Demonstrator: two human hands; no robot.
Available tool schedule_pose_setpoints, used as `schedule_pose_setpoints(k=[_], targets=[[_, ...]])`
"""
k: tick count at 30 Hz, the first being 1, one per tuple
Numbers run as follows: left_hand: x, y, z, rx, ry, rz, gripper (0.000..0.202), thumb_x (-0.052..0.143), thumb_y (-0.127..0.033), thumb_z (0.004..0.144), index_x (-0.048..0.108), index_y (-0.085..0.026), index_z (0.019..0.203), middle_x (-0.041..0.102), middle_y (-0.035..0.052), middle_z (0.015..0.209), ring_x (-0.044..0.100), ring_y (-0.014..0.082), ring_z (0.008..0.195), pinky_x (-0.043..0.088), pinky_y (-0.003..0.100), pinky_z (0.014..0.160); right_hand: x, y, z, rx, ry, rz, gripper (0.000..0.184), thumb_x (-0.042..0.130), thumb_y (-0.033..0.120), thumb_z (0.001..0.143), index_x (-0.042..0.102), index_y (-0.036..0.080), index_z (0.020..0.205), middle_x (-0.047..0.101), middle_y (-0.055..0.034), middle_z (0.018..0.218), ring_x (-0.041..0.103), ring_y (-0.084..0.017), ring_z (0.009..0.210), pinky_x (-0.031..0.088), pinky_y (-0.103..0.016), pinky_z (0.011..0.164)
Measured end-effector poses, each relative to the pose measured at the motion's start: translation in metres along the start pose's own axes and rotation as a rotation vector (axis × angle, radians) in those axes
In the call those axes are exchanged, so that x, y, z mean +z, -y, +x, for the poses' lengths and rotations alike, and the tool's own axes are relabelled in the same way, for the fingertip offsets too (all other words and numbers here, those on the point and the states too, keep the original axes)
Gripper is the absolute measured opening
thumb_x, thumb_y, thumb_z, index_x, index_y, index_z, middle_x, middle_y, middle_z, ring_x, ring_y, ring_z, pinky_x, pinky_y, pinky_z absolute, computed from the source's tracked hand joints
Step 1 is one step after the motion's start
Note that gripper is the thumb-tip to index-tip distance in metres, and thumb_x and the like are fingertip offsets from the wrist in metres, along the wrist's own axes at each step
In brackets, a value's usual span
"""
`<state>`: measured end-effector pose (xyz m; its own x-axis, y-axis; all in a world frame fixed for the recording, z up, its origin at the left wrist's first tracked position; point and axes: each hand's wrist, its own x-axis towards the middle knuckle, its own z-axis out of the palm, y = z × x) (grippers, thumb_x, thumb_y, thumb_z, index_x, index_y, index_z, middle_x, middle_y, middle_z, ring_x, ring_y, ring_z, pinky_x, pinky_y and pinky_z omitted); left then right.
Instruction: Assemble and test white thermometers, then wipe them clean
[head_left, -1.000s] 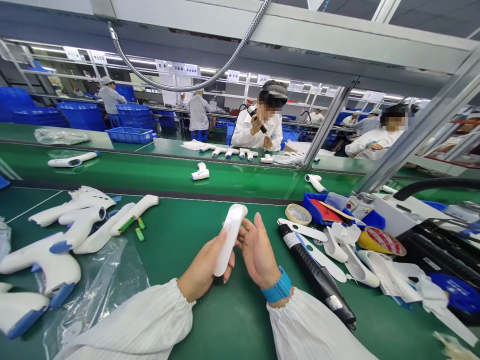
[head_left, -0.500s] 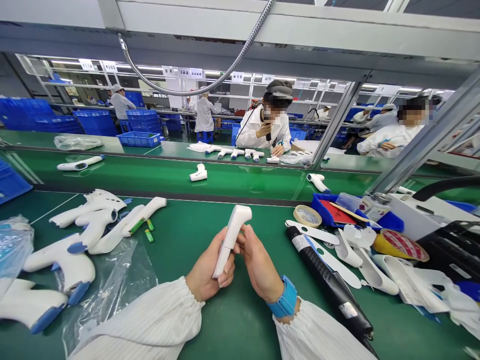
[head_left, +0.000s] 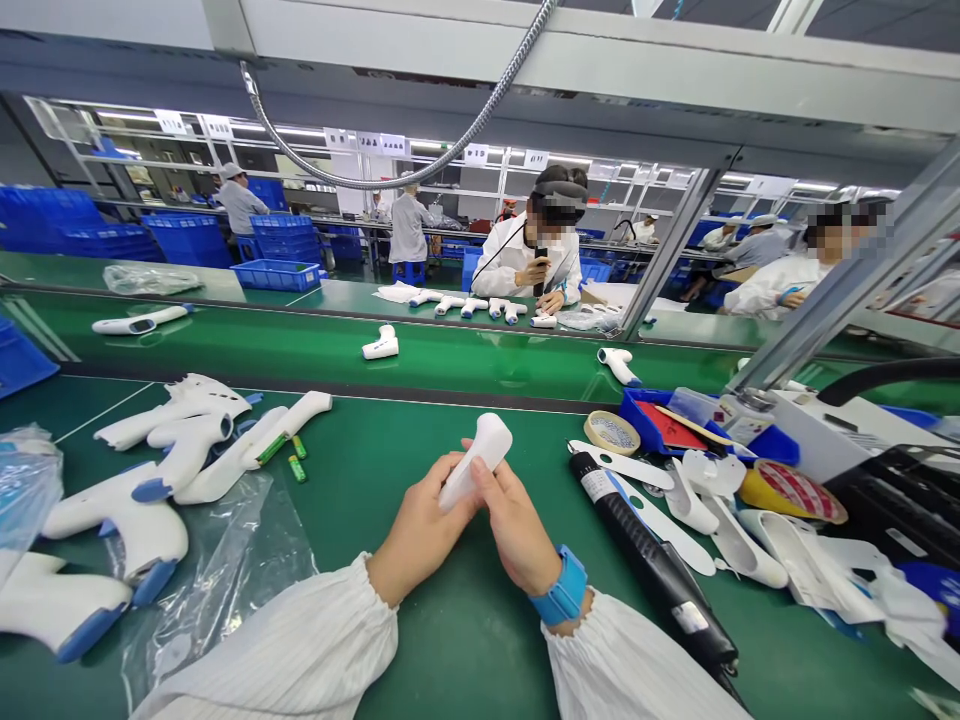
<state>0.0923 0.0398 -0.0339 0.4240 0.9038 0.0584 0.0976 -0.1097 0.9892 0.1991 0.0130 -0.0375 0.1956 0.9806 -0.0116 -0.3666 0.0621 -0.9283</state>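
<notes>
Bench (head_left: pixel 450 640) under everything. Both hands closed around one piece: left hand (head_left: pixel 427 525) wraps the lower end, right hand (head_left: pixel 514 520) lays its thumb on the near face, right fingers mostly hidden. White casing (head_left: pixel 491 440) sits between the hands, top end free and tilted right, lifted off the bench. To handle it well: left palm should cradle, right thumb should press evenly, not at one edge; smooth plastic probably slips if squeezed hard, so keep it low over the bench.

Counts, big to small. Green strip (head_left: pixel 487 385) beyond the hands: one, with at least three white devices (head_left: pixel 380 343) on it. Black power driver (head_left: pixel 652 560), right of the hands: one. Blue tray (head_left: pixel 776 447), ahead-right: one. Gun-shaped shells (head_left: pixel 124 515), left: about four, overlapping. White half-shells (head_left: pixel 750 550), far right: several, overlapping, can't count. Tape roll (head_left: pixel 611 432), ahead-right: one. Blue wristband (head_left: pixel 564 590), on right wrist: one. Green batteries (head_left: pixel 297 468), ahead-left: three visible.
</notes>
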Motion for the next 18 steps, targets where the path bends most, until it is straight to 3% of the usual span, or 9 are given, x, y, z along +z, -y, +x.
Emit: schedule_pose_setpoints(k=[4, 8, 13, 18], targets=[[-0.0012, 0.0012, 0.0007, -0.018, 0.003, -0.010, 0.031, 0.061, -0.033, 0.073, 0.055, -0.020, 0.102, 0.055, -0.0042, 0.064, 0.049, 0.0080, 0.043, 0.042, 0.020, 0.044, -0.0027, -0.0011, 0.0029, 0.017, 0.061, 0.021, 0.043, 0.061, 0.040, 0.077, 0.055, 0.020, 0.115, 0.064, -0.0029, 0.094, 0.059, -0.018, 0.085, 0.047, -0.030, 0.075], [-0.0015, -0.0004, 0.0013, -0.095, 0.108, -0.131, 0.044, 0.062, -0.034, 0.072, 0.048, -0.019, 0.111, 0.046, -0.0090, 0.049, 0.041, 0.0062, 0.035, 0.034, 0.016, 0.036, -0.0031, 0.0014, 0.0034, 0.036, 0.088, 0.056, 0.037, 0.065, 0.039, 0.074, 0.060, 0.017, 0.103, 0.065, -0.0040, 0.090, 0.060, -0.018, 0.077, 0.048, -0.028, 0.068], [-0.0007, -0.0002, 0.0009, -0.129, 0.151, -0.171, 0.063, 0.064, -0.035, 0.071, 0.037, -0.017, 0.125, 0.047, -0.0096, 0.049, 0.041, 0.0059, 0.035, 0.034, 0.016, 0.035, -0.0022, 0.0016, 0.0033, 0.034, 0.076, 0.063, 0.033, 0.065, 0.037, 0.073, 0.061, 0.015, 0.098, 0.065, -0.0047, 0.088, 0.060, -0.016, 0.072, 0.049, -0.026, 0.061], [0.0000, -0.0015, 0.0006, -0.150, 0.153, -0.155, 0.067, 0.064, -0.035, 0.071, 0.035, -0.016, 0.128, 0.045, -0.0098, 0.047, 0.040, 0.0061, 0.036, 0.034, 0.016, 0.036, -0.0031, -0.0013, 0.0041, 0.056, 0.130, 0.040, 0.034, 0.062, 0.039, 0.075, 0.057, 0.017, 0.099, 0.064, -0.0030, 0.078, 0.056, -0.013, 0.052, 0.045, -0.023, 0.041]])
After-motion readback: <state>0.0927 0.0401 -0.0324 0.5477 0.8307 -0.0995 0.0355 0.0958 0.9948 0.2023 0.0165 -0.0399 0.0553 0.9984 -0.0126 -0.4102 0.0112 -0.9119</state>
